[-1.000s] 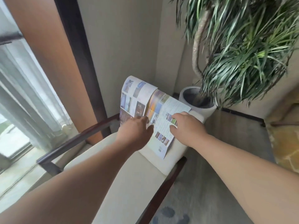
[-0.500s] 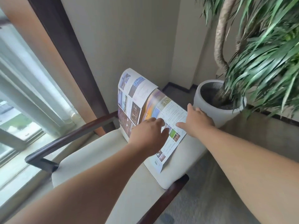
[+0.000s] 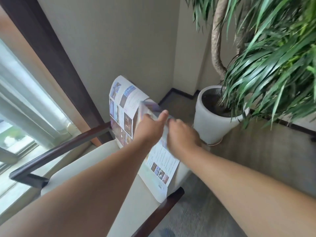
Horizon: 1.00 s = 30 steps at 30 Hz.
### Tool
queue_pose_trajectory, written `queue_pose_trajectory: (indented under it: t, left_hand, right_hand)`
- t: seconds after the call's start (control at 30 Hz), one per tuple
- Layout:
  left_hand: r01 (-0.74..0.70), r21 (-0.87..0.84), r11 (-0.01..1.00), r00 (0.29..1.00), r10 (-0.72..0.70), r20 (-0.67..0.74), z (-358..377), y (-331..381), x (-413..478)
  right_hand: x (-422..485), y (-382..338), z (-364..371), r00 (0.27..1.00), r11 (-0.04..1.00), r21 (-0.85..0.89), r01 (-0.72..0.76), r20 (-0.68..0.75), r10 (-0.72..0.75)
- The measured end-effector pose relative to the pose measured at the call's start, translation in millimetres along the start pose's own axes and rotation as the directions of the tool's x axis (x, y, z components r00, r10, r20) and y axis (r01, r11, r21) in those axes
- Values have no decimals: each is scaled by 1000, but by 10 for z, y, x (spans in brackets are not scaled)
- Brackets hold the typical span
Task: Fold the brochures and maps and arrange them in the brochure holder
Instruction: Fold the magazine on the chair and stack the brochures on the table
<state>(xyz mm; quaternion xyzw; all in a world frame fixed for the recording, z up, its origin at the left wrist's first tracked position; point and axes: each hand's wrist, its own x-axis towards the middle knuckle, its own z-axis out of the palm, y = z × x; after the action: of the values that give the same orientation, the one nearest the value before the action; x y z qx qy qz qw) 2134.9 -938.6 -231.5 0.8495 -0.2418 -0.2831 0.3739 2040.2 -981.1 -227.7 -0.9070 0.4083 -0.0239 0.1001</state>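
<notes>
Lying in the middle of the frame, the brochure (image 3: 123, 108) is spread over the far end of a cream chair (image 3: 95, 170), and one part stands up. A blurry flap of it is lifted between the two hands. The left hand (image 3: 150, 128) grips that flap, with its thumb pressed against it. The right hand (image 3: 182, 135) has its fingers curled at the flap's edge, but blur hides whether they pinch it. A white pot (image 3: 206, 122) with a green plant (image 3: 273, 65) stands at the right. A window (image 3: 18, 106) is at the left.
</notes>
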Motion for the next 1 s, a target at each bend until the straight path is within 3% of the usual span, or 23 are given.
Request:
queue_pose_trajectory:
  t: [0.1,0.23,0.33,0.43,0.5,0.57,0.67,0.87,1.0]
  left_hand:
    - [122,-256,959,992,-117,37,-91,31,-19]
    - [100,-149,984,993,-108,-41,-262,-110,-43]
    - [59,-166,984,994,-74,-84,-402,-164,-148]
    - [-27,-168,985,982,-5,-188,-586,-221,-264]
    - [-73,-116,991,958,37,-286,-772,-274,-340]
    - [-84,-123,989,935,35,-354,-975,-340,-409]
    - [-71,-120,990,912,16,-410,-1228,-476,-514]
    - [-26,-98,995,906,-18,-424,-1337,-759,-673]
    - [-8,-102,995,901,-37,-432,-1256,-864,-699]
  right_hand:
    - [-254,-141,17,989,988,101,117,78,-126]
    - [-341,-183,-87,966,958,230,170,152,-208]
    - [-311,-162,-162,986,934,336,120,71,-152]
    - [-244,-82,-200,1000,919,393,-8,11,4]
    - [-193,7,-179,989,923,356,-145,39,140]
    - [-153,115,-114,946,892,318,-321,156,284]
    - [-141,210,-3,873,823,324,-466,317,369]
    - [-180,223,150,840,856,182,-484,372,396]
    - [-259,208,204,877,898,-4,-440,213,431]
